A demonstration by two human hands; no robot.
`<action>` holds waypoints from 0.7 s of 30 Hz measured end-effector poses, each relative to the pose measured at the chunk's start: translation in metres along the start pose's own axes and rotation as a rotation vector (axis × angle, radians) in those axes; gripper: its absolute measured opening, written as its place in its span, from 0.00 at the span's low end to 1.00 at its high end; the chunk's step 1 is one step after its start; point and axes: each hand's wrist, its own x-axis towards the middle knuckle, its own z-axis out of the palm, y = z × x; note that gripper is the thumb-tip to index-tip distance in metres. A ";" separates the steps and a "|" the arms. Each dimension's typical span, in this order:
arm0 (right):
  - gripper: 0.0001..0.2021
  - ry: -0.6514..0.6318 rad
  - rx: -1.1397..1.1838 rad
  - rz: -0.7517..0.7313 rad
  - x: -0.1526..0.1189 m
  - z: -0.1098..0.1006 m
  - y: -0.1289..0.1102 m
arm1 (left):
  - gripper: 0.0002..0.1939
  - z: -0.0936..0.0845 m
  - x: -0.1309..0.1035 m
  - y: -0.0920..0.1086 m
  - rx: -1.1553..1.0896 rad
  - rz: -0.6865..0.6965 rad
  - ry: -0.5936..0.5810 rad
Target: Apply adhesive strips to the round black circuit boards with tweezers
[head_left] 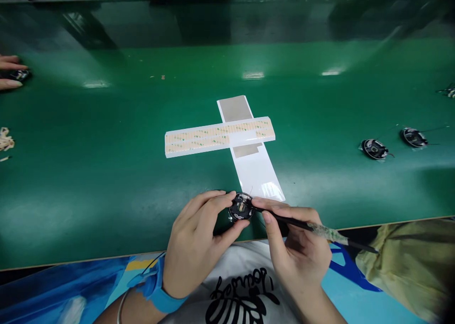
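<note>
Near the table's front edge my left hand (204, 234) grips a small round black part (241, 207) between thumb and fingers. Its inside shows a pale strip and some clear film at the rim; I cannot tell its exact kind. My right hand (298, 243) is closed round thin black tweezers (293, 222), partly wrapped in clear tape. Their tip meets the right side of the round part. Just beyond lies a white backing sheet (261, 172) with grey patches. Across it rests a strip of beige adhesive pieces (197, 140) with green marks.
Two similar round black parts with thin wires, one nearer (375, 149) and one farther (414, 138), lie on the green table (106, 186) at the right. Another person's hand (9, 73) holds a dark part at the far left. Small beige pieces (5, 140) lie below it.
</note>
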 end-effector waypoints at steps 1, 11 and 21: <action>0.16 0.000 -0.004 -0.004 0.000 0.000 0.000 | 0.21 0.000 0.000 0.000 0.000 0.005 0.002; 0.17 -0.010 0.041 -0.004 0.000 0.001 -0.001 | 0.20 -0.001 0.002 0.000 0.008 0.011 0.007; 0.17 -0.015 0.034 -0.014 0.002 0.001 -0.001 | 0.21 -0.001 0.001 0.001 -0.002 0.008 0.006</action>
